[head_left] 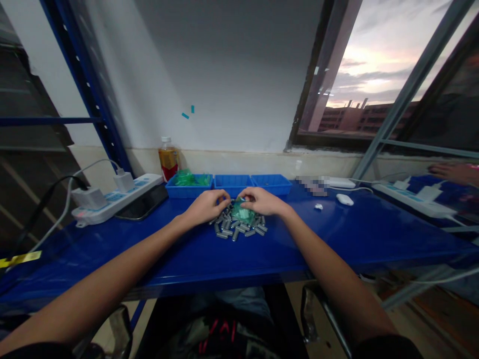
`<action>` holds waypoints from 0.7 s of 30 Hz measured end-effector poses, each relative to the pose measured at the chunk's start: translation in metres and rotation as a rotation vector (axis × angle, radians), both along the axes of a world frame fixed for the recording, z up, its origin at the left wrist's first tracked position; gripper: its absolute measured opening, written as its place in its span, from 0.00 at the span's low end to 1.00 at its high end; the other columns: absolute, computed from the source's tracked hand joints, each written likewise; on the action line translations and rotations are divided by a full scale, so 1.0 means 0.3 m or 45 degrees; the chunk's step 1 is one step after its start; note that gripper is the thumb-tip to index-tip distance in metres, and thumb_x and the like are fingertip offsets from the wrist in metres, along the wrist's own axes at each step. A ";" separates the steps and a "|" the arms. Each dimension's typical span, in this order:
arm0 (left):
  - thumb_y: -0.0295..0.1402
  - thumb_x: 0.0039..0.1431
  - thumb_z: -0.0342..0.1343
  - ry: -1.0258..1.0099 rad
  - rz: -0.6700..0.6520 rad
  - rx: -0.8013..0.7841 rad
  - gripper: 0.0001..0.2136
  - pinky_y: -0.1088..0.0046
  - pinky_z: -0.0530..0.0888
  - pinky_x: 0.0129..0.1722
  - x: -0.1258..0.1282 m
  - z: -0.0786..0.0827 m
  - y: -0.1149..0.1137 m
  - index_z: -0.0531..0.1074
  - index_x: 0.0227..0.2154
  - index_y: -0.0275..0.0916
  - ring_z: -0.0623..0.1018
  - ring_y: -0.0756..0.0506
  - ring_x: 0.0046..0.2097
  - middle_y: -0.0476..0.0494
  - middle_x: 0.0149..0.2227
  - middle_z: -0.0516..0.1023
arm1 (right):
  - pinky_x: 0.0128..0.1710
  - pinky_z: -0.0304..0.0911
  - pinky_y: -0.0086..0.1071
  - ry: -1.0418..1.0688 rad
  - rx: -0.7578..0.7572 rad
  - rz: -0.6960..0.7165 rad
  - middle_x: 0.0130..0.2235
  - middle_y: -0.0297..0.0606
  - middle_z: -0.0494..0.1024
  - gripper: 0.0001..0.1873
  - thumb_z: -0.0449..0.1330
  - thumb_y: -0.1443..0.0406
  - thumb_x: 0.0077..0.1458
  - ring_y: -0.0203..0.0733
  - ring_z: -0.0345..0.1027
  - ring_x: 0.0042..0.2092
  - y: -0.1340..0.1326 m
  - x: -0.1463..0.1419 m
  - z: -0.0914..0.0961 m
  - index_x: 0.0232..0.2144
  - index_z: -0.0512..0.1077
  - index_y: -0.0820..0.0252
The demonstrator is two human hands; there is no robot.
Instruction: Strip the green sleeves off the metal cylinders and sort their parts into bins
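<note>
Small silver metal cylinders (222,235) lie in a loose pile on the blue table. A crumpled piece of thin green plastic film (243,215) rests on top of the pile. My left hand (208,205) is at the left side of the pile, thumb and fingers pinched together; what is between them is too small to make out. My right hand (265,201) is over the right side of the pile, its curled fingertips closed on the upper edge of the green plastic film. The hands are close together but apart.
Behind the pile stand three blue bins: a left bin (189,192) holding green plastic film, a middle bin (232,191) and a right bin (275,188). A drink bottle (168,160), phone (140,208) and power strip (112,200) are left. Another person's hand (454,172) is far right.
</note>
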State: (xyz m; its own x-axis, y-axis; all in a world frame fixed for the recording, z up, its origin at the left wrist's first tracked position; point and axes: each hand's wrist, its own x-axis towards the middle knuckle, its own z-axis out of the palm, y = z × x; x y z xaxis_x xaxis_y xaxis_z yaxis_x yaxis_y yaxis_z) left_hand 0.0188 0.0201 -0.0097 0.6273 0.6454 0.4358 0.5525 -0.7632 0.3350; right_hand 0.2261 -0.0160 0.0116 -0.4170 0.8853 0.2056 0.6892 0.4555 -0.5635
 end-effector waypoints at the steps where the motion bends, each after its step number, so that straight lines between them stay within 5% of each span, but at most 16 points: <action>1: 0.38 0.59 0.47 -0.029 -0.002 -0.042 0.12 0.73 0.63 0.29 0.004 0.006 -0.007 0.73 0.34 0.38 0.71 0.48 0.28 0.46 0.28 0.74 | 0.28 0.53 0.28 0.070 0.005 0.003 0.24 0.29 0.62 0.10 0.57 0.69 0.49 0.31 0.55 0.26 0.003 -0.002 -0.003 0.36 0.71 0.65; 7: 0.41 0.56 0.50 -0.103 -0.063 -0.071 0.13 0.74 0.64 0.29 0.019 0.029 -0.035 0.73 0.31 0.36 0.71 0.48 0.29 0.46 0.26 0.74 | 0.27 0.53 0.26 0.324 0.137 -0.036 0.24 0.28 0.62 0.08 0.57 0.67 0.49 0.30 0.55 0.26 0.010 -0.029 -0.017 0.35 0.70 0.63; 13: 0.39 0.54 0.52 -0.313 0.126 -0.025 0.10 0.73 0.64 0.29 0.005 0.032 -0.019 0.70 0.28 0.37 0.69 0.49 0.28 0.48 0.25 0.72 | 0.35 0.58 0.31 0.407 0.375 -0.288 0.30 0.35 0.71 0.10 0.56 0.62 0.52 0.35 0.64 0.33 0.012 -0.047 -0.021 0.33 0.71 0.64; 21: 0.40 0.52 0.53 -0.680 0.065 -0.439 0.11 0.75 0.64 0.26 0.000 0.040 -0.003 0.65 0.26 0.37 0.68 0.51 0.25 0.51 0.22 0.66 | 0.31 0.56 0.29 0.471 0.264 -0.368 0.24 0.31 0.69 0.13 0.50 0.58 0.55 0.34 0.62 0.28 0.034 -0.041 -0.048 0.27 0.67 0.61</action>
